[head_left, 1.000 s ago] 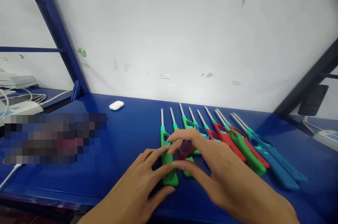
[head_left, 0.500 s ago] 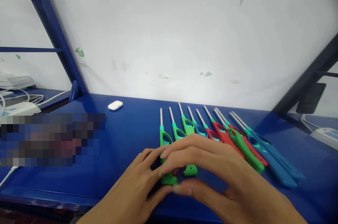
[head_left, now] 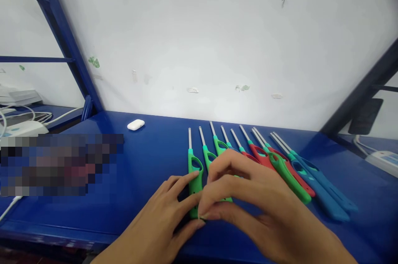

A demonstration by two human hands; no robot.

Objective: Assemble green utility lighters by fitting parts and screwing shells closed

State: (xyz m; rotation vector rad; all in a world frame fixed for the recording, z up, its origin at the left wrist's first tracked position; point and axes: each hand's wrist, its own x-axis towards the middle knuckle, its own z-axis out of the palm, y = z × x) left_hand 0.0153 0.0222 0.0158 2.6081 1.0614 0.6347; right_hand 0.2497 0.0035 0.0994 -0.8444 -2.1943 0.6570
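My left hand (head_left: 168, 210) grips the handle of the leftmost green gas lighter (head_left: 195, 183), which lies on the blue table with its metal tube toward the wall. Its index finger rests just below the trigger opening and its thumb is by the handle's bottom end. My right hand (head_left: 248, 197) has thumb and index finger pinched together at that bottom end; whatever is between the tips is hidden. Beneath the right hand lie more lighters, among them a second green lighter (head_left: 208, 155), a third green one (head_left: 220, 144) and a red one (head_left: 261, 155), partly covered.
Farther right lie a green lighter (head_left: 289, 179) and blue lighters (head_left: 323, 191), side by side. A white earbud case (head_left: 136, 124) sits near the wall. Blurred items cover the table's left side. White power strips (head_left: 27, 128) and cables are at the edges, beside blue frame posts (head_left: 66, 36).
My right hand's fingers have curled in and closed to a pinch at the lighter's bottom end. My left hand stays almost still on the green lighter.
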